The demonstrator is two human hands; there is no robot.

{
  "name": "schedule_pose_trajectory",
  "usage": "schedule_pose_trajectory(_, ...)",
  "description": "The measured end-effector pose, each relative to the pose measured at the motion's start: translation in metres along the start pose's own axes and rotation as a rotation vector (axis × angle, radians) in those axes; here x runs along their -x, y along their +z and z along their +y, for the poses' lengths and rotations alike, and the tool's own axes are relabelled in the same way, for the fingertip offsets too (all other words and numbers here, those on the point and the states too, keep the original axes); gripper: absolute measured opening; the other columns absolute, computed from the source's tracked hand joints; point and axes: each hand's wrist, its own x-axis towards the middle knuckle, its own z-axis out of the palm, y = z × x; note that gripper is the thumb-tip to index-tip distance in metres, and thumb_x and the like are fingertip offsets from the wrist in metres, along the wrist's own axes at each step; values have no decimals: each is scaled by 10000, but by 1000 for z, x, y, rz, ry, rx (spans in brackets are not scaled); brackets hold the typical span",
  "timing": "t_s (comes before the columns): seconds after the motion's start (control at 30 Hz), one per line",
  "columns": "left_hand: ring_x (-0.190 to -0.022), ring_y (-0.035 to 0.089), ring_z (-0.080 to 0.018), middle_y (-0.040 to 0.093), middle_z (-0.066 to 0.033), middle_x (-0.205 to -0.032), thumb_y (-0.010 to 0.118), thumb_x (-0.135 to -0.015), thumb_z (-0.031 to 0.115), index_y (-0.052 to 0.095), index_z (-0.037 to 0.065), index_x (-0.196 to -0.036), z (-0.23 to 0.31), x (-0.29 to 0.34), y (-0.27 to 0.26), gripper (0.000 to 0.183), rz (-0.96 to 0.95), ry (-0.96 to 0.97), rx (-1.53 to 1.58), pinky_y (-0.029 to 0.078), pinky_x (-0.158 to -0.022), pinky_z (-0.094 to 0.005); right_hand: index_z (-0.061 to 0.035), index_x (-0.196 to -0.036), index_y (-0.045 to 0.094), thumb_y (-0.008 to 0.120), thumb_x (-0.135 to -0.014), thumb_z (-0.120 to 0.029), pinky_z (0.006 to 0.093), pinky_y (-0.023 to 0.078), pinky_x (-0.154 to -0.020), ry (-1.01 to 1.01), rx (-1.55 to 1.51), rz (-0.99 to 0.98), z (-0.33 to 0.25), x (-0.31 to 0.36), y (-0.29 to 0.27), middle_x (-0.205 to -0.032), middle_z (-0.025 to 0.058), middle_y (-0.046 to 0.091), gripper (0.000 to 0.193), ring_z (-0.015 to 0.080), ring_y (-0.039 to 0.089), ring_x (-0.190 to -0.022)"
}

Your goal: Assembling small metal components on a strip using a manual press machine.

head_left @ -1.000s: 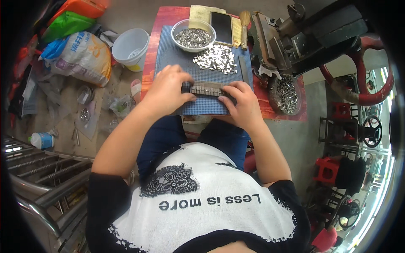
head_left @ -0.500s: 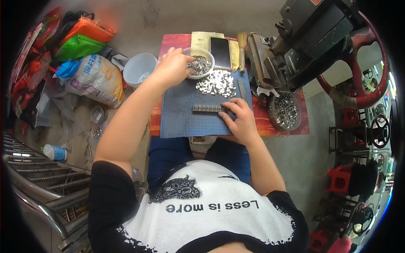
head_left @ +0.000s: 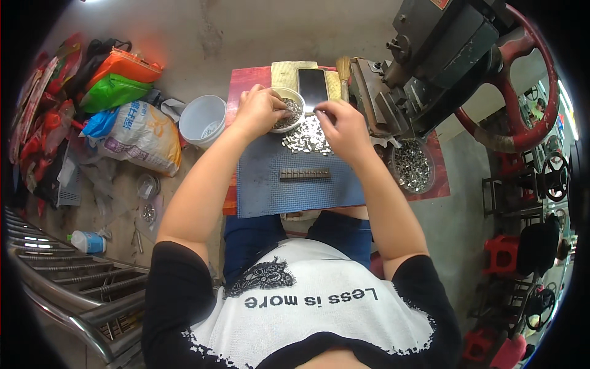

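My left hand (head_left: 259,112) reaches over the left rim of a round white bowl (head_left: 299,96) of small metal pieces, its fingertips curled in among them. My right hand (head_left: 344,128) is raised to the right of the bowl, thumb and forefinger nearly together in a pinch; anything between them is too small to name. Below the bowl, partly beside the right hand, a loose heap of shiny small metal pieces (head_left: 302,140) is spread on a blue ribbed mat (head_left: 264,195). A short dark metal bar with evenly spaced notches (head_left: 305,173) lies on the mat, touched by neither hand.
Behind the bowl are a dark-screened phone (head_left: 313,86) on yellow cloth and a small brush (head_left: 343,72). A machine with a red handwheel (head_left: 513,140) stands at right, above a tub of metal pieces (head_left: 412,166). At left are a white bucket (head_left: 201,117) and filled bags (head_left: 144,129).
My right hand has left the notched bar and moved up beside the bowl. The left hand stays at the bowl, its fingers a little deeper in. The whole view has shifted slightly.
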Motion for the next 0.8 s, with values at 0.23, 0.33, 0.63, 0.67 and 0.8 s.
schedule_pose_trajectory(0.23, -1115, 590, -250, 742, 3, -1045, 787, -766, 275, 809, 158, -933, -7, 7, 2, 206, 127, 59, 297, 420, -1012, -408, -11, -977, 695, 584, -963, -326, 465, 505, -833, 68, 248, -421, -1, -63, 34, -970, 227, 685, 335, 399, 645, -964)
schedule_pose_trajectory(0.33, -1129, 614, -272, 720, -88, -1123, 762, -790, 208, 784, 120, -1006, -9, 11, -4, 235, 103, 42, 245, 455, -1009, -407, 7, -956, 695, 570, -959, -273, 472, 502, -810, -3, 157, -478, -7, -70, 39, -940, 243, 680, 307, 413, 648, -921)
schedule_pose_trajectory(0.63, -1187, 628, -286, 646, -207, -1282, 721, -870, 159, 752, 46, -1072, -11, 15, -15, 234, 53, -124, 562, 480, -1004, -362, 19, -922, 683, 655, -909, -219, 419, 513, -765, -117, 89, -360, 1, -76, 47, -880, 204, 674, 240, 353, 655, -846)
schedule_pose_trajectory(0.67, -1172, 635, -285, 651, -205, -1274, 726, -868, 163, 754, 48, -1072, -13, 15, -14, 236, 67, -124, 575, 481, -1000, -362, 20, -921, 687, 672, -904, -236, 400, 515, -745, -47, 59, -372, 0, -78, 46, -860, 191, 672, 257, 322, 659, -821)
schedule_pose_trajectory(0.8, -1159, 642, -271, 670, -195, -1245, 738, -866, 174, 758, 59, -1071, -17, 13, -12, 236, 90, -101, 631, 483, -991, -360, 12, -917, 702, 700, -922, -338, 349, 495, -675, 184, -127, -467, 14, -84, 53, -767, 109, 663, 350, 173, 606, -727)
